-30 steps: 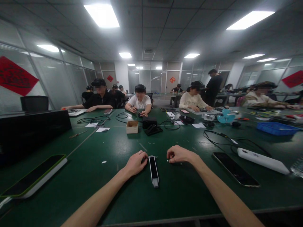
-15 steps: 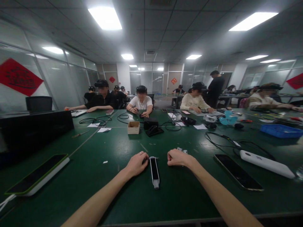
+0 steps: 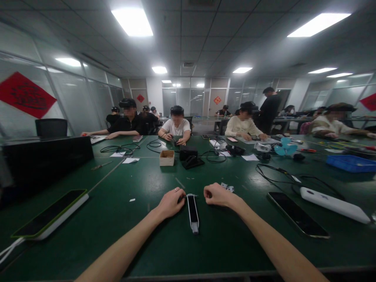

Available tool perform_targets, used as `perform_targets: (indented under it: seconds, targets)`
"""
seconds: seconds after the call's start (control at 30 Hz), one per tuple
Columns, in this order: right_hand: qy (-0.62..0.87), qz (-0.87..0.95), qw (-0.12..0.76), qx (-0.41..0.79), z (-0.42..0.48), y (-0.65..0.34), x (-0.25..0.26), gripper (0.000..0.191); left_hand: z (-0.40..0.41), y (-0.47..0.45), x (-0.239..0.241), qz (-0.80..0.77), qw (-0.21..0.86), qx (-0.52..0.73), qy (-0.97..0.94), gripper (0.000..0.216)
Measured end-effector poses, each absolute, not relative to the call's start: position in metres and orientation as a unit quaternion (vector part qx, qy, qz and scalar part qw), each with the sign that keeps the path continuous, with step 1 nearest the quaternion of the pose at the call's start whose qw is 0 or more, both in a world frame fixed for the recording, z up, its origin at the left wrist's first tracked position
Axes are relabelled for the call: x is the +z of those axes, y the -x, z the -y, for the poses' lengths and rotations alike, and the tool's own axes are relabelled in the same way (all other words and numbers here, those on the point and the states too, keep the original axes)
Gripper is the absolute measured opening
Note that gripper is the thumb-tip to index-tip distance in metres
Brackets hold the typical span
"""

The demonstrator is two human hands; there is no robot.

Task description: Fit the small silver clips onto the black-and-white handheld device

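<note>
A slim white pen-shaped device (image 3: 193,213) with a long dark screen lies on the green table in front of me. My left hand (image 3: 172,202), with a ring on one finger, rests at its upper left. Those fingers are bent and closed by the device's top end; what they hold, if anything, is hidden. A thin short piece sticks out at that top end, too small to name. To the right of the device, apart from it, my right hand (image 3: 216,194) is curled with fingertips together. Several small grey-white pieces (image 3: 228,188) lie just beyond it.
A dark phone (image 3: 298,213) and a white elongated device (image 3: 335,203) lie at right, near black cables. A green-edged phone (image 3: 49,215) rests on a white block at left. Farther off are a small box (image 3: 166,158), a blue tray (image 3: 351,163) and seated people.
My right hand has shifted slightly left, nearer the device, and its curled fingers show more. My left hand stays by the device's top end. The view has turned slightly left.
</note>
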State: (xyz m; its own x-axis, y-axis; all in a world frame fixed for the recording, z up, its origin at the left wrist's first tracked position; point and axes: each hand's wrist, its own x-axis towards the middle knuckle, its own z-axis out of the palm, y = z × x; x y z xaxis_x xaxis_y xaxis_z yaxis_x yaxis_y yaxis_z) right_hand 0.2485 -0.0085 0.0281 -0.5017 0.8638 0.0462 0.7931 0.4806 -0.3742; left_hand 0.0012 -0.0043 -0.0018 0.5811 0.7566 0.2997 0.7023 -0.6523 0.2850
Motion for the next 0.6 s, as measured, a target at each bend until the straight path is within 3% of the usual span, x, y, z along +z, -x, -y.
perform_targets:
  seconds: [0.2, 0.6]
  targets:
    - [0.461, 0.849, 0.227, 0.119, 0.006, -0.236, 0.015, 0.017, 0.006, -0.001, 0.000, -0.409, 0.069, 0.200, -0.888, 0.013]
    - [0.447, 0.848, 0.224, 0.173, 0.011, -0.234, 0.016, 0.018, 0.006, -0.001, 0.001, -0.415, 0.074, 0.194, -0.886, 0.014]
